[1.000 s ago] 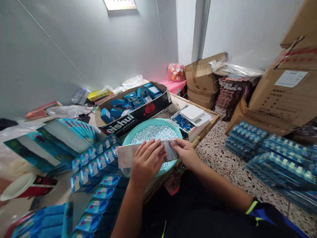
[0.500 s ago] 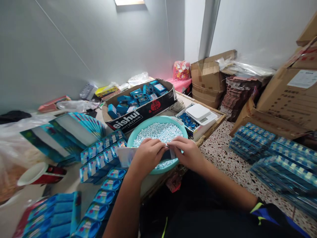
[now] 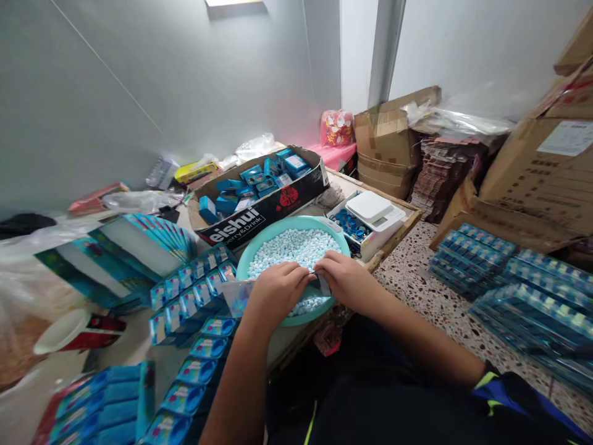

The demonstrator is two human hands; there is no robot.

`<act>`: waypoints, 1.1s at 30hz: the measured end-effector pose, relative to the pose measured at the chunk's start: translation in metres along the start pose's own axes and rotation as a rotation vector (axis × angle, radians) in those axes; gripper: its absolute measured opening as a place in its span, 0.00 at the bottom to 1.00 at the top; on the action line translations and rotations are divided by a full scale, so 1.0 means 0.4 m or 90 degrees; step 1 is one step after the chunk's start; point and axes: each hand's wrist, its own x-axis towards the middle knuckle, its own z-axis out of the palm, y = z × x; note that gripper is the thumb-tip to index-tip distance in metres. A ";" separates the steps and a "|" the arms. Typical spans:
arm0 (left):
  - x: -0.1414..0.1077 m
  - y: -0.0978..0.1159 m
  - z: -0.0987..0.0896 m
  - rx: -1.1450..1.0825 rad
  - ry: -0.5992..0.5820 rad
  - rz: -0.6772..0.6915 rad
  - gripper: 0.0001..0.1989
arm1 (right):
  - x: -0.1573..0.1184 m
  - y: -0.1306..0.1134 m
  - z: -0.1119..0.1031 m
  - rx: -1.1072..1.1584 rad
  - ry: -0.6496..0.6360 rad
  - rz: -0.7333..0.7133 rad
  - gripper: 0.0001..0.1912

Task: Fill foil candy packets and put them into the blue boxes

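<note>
Both my hands meet over a mint-green basin (image 3: pixel 246 254) filled with small white pellets (image 3: pixel 296 247). Between them is a thin printed sheet (image 3: pixel 235 296), whose pale left end sticks out past my left wrist; a dark part shows between the hands. My left hand (image 3: pixel 280 289) is closed, fingertips pinching the sheet's upper edge. My right hand (image 3: pixel 347 279) pinches close beside it, thumb and fingers together. The fingers hide most of the sheet. Left of the basin stand rows of small blue boxes (image 3: pixel 189 301) and blue packs with round recesses (image 3: pixel 200 371).
A black carton (image 3: pixel 236 227) of blue boxes stands behind the basin. A white scale (image 3: pixel 370 209) rests on a tray of blue caps (image 3: pixel 348 224). Fanned printed cards (image 3: pixel 125 256) and a tipped paper cup (image 3: pixel 76 330) lie left. Stacked blue packs (image 3: pixel 528 296) and cardboard boxes (image 3: pixel 537 179) are right.
My right fingers have drawn in slightly and sit a little higher on the sheet's edge. The whole view has shifted slightly; both hands still pinch the sheet over the basin.
</note>
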 end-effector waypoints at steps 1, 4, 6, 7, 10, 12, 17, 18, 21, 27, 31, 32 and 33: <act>-0.004 -0.007 -0.005 -0.014 0.000 -0.021 0.14 | 0.000 0.002 -0.004 -0.005 0.007 0.000 0.15; -0.038 -0.046 -0.032 -0.070 0.004 -0.122 0.17 | -0.004 0.017 -0.029 -0.010 0.042 0.018 0.13; -0.075 -0.079 -0.055 -0.093 0.001 -0.189 0.19 | -0.010 0.035 -0.055 -0.015 0.062 0.043 0.11; -0.095 -0.094 -0.066 -0.099 0.002 -0.212 0.18 | -0.013 0.046 -0.068 -0.020 0.066 0.055 0.11; -0.144 -0.115 -0.088 -0.127 0.017 -0.250 0.14 | -0.018 0.070 -0.096 -0.039 0.050 0.065 0.10; -0.161 -0.108 -0.091 -0.149 0.027 -0.248 0.13 | -0.017 0.073 -0.101 -0.073 0.055 0.040 0.10; -0.171 -0.070 -0.092 -0.159 0.056 -0.230 0.15 | -0.007 0.034 -0.076 -0.132 0.049 -0.063 0.11; -0.173 -0.066 -0.095 -0.157 0.056 -0.226 0.15 | -0.004 0.025 -0.069 -0.128 0.029 -0.084 0.11; -0.177 -0.052 -0.107 -0.127 0.065 -0.206 0.13 | 0.004 0.007 -0.049 -0.119 -0.002 -0.124 0.10; -0.142 0.004 -0.113 0.001 0.147 -0.147 0.13 | 0.027 -0.018 -0.029 -0.130 0.005 -0.158 0.10; -0.115 0.022 -0.105 0.002 0.141 -0.130 0.07 | 0.036 -0.041 -0.027 -0.140 0.020 -0.156 0.12; -0.112 0.021 -0.104 -0.001 0.135 -0.123 0.08 | 0.037 -0.045 -0.028 -0.139 0.016 -0.151 0.12; -0.111 0.018 -0.105 -0.006 0.122 -0.110 0.09 | 0.037 -0.048 -0.029 -0.136 0.004 -0.145 0.12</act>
